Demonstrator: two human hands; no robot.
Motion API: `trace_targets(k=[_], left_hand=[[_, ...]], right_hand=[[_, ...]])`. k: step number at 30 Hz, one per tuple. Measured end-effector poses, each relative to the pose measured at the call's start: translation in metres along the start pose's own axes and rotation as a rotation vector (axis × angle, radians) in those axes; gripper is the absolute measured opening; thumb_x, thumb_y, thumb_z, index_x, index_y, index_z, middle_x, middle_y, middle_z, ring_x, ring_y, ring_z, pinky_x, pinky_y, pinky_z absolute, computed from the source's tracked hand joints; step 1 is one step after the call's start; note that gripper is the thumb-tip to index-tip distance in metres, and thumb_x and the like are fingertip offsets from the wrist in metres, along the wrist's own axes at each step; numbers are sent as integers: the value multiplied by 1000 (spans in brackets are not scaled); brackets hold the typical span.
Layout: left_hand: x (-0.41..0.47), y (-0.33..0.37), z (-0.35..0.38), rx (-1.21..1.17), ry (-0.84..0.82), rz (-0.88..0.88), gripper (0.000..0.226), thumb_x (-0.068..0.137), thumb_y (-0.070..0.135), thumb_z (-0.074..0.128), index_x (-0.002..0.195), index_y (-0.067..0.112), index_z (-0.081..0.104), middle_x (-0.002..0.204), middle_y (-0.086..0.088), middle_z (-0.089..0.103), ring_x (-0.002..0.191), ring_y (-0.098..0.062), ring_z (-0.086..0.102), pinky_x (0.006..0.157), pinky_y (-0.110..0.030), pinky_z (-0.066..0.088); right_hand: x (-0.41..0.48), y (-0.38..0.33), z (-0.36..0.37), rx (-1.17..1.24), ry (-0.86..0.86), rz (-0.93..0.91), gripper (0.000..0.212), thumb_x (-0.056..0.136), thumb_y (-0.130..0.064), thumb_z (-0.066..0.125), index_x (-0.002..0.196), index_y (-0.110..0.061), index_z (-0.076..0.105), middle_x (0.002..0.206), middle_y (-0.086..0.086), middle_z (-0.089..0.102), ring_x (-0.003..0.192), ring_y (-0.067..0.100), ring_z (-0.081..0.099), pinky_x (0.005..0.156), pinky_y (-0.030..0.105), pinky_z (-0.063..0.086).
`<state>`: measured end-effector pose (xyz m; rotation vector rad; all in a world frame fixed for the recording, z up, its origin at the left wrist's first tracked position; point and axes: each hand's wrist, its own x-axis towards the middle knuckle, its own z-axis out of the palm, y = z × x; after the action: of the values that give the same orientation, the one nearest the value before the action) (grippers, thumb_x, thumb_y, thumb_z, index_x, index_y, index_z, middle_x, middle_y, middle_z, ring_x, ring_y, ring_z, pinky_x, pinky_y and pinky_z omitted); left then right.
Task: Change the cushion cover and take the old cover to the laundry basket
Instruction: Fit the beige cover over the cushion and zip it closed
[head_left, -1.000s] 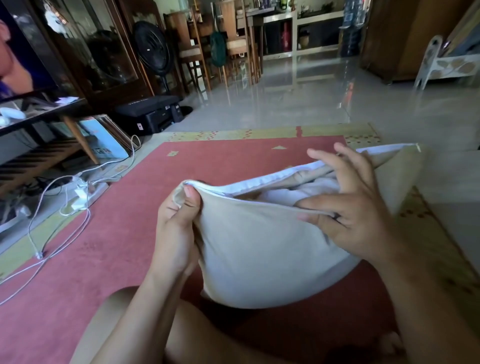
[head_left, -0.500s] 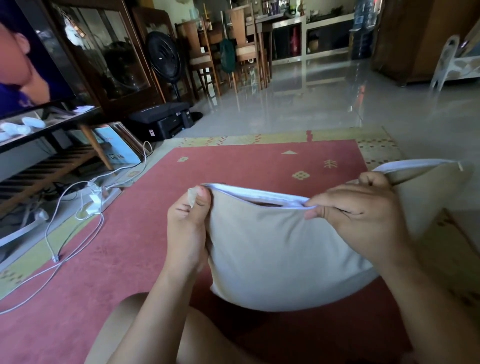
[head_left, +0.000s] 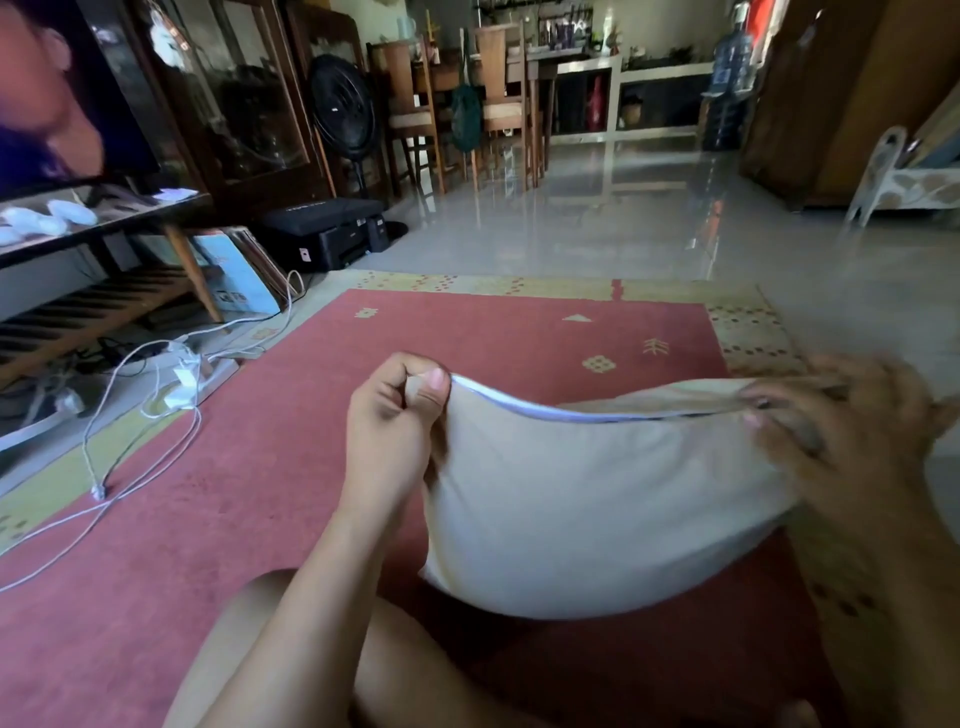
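The right hand (head_left: 841, 441) is blurred by motion — its grip cannot be read. It hides one corner of the beige fabric cushion (head_left: 597, 499).

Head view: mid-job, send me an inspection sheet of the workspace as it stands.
Surface: red rug with a yellow border, on a glossy floor.
Job's things: beige cushion cover on a cushion, held above the rug, with a narrow gap along its top edge. Laundry basket: nothing seen.
Clutter: black printer beyond the rug's far left corner.
Grippers: left hand pinches the cover's left corner; right hand, blurred, grips the right end.
Cables: white cables trail from a power strip onto the rug's left side.
Surroundings: television, fan, dining chairs.
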<state>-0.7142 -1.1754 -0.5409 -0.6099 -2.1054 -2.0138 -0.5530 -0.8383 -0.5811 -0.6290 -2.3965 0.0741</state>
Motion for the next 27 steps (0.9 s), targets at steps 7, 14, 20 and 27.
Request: trace_targets(k=[7, 14, 20, 27], left_hand=[[-8, 25, 12, 925, 124, 144, 19, 92, 30, 58, 109, 36, 60, 114, 13, 67, 109, -17, 64, 114, -70, 11], [-75, 30, 145, 1053, -489, 774, 47, 96, 56, 43, 132, 29, 55, 136, -14, 52, 140, -38, 37, 109, -75, 24], [-54, 26, 166, 1066, -771, 971, 66, 88, 71, 45, 141, 33, 50, 139, 10, 56, 138, -24, 41, 114, -72, 17], [-25, 27, 153, 1117, -803, 973, 76, 95, 61, 43, 157, 22, 23, 126, 3, 67, 124, -19, 57, 109, -46, 30]], right_hand=[[-13, 4, -9, 678, 130, 306, 6, 92, -46, 63, 96, -42, 64, 123, 8, 57, 111, 27, 58, 96, 40, 47], [-15, 1, 4, 972, 397, 408, 27, 88, -14, 73, 108, -28, 61, 110, 5, 68, 94, 8, 65, 87, 28, 53], [-25, 17, 17, 1610, 377, 529, 19, 84, -30, 76, 98, -19, 71, 106, 14, 67, 98, 27, 62, 94, 47, 48], [-20, -1, 35, 1660, 372, 481, 41, 75, -59, 75, 89, -20, 73, 93, 4, 70, 90, 21, 60, 86, 40, 46]])
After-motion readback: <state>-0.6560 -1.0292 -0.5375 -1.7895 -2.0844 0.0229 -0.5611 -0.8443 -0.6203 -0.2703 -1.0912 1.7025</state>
